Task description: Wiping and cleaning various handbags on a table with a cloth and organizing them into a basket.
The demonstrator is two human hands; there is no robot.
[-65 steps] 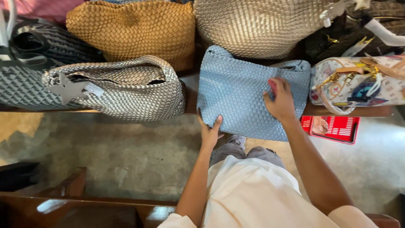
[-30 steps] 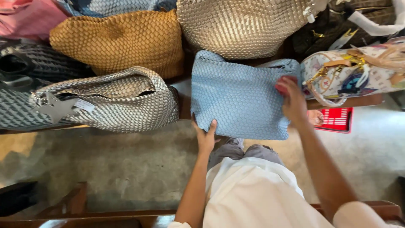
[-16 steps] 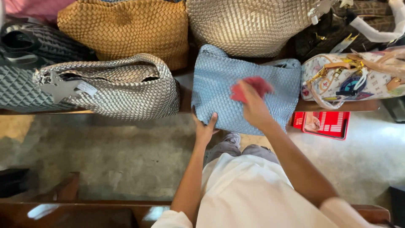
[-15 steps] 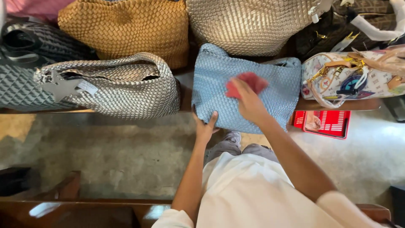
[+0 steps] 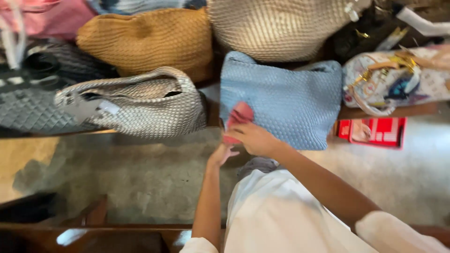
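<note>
Blue bag (image 5: 286, 100): right hand (image 5: 253, 138) pinches a red cloth (image 5: 238, 117) on its lower-left corner; left hand (image 5: 222, 153), fingers spread, below.

The shelf is packed: the light blue woven bag (image 5: 286, 96) stands wedged between the grey woven bag (image 5: 136, 105) on its left and the white patterned handbag (image 5: 398, 79) on its right, with the mustard bag (image 5: 150, 42) and the cream woven bag (image 5: 281, 26) crowding right behind it. Only a narrow gap shows between the blue and grey bags. Nearer, the concrete floor (image 5: 140, 178) lies open on the left, while a red box (image 5: 375, 131) sits to the right.
</note>
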